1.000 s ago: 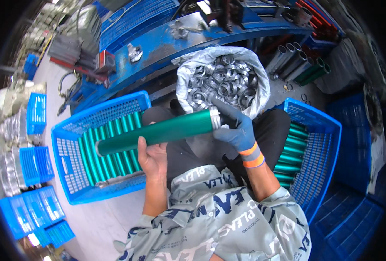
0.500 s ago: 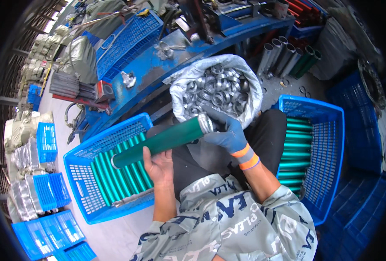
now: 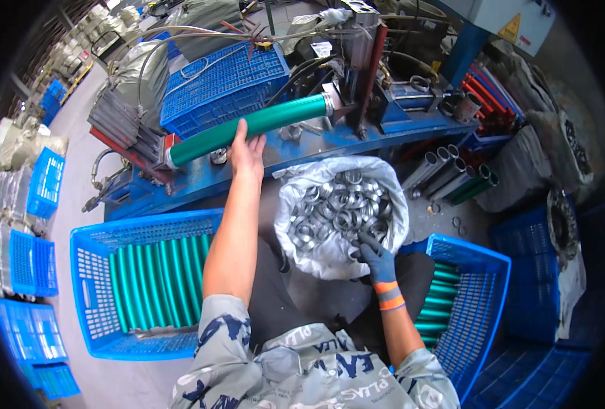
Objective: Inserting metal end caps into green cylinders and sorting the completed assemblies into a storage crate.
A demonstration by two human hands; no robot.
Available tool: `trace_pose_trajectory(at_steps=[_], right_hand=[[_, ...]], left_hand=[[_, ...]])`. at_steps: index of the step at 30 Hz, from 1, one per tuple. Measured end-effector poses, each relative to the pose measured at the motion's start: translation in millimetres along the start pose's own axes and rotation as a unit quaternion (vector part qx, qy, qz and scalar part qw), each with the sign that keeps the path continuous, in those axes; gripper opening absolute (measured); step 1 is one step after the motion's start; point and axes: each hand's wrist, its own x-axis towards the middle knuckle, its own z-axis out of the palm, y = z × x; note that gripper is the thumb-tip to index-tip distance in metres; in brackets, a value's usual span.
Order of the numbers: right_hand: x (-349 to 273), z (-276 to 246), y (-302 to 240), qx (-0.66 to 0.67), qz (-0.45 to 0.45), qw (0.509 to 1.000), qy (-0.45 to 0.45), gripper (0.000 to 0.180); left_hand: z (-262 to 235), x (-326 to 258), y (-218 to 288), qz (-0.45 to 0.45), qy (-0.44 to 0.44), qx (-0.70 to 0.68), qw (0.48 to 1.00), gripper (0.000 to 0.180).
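A long green metal tube [image 3: 248,126] lies across the blue bench, its left end against a red-edged block and its right end, with a silvery ring on it, at a clamp-like machine part [image 3: 338,102]. My bare left hand [image 3: 246,158] is closed on the tube from below, thumb over its near side. My right hand [image 3: 376,259], in a blue-grey glove with an orange cuff, dips over the near rim of a white sack [image 3: 296,252] full of metal rings [image 3: 340,210]. Its fingers are bent among the rings; what they pinch, if anything, is hidden.
A blue crate [image 3: 91,344] of green tubes stands at the left, another crate [image 3: 497,286] of tubes at the right. The blue bench [image 3: 200,184] spans the far side. Grey and green tubes [image 3: 452,170] stand on the floor beyond the sack.
My left hand has carried the green tube forward from over my lap to the bench machine. My right hand has left the tube's ringed end and come down to the rings. The view has shifted.
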Motion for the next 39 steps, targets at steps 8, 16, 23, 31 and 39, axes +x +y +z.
trace_pose_trajectory(at_steps=[8,16,23,31,39], right_hand=[[70,-4,-3,-0.066,-0.020,0.997,0.017,0.054],[117,-6,-4,-0.382,-0.178,0.898,0.124,0.053],[112,0,18,-0.667,-0.249,0.689,0.135,0.092],[128,-17,74,-0.679,-0.192,0.692,0.156,0.084],[134,37,58,-0.574,-0.195,0.789,0.095,0.054]], left_hand=[[-27,89,-36,-0.057,0.051,0.034,0.996,0.073],[-35,99,-24,-0.090,0.062,0.077,0.991,0.080],[-13,75,-27,-0.079,0.060,0.122,0.988,0.085],[-106,-26,5,0.025,0.054,0.303,0.951,0.068],[-566,-181,106,0.060,0.396,0.745,0.534,0.064]])
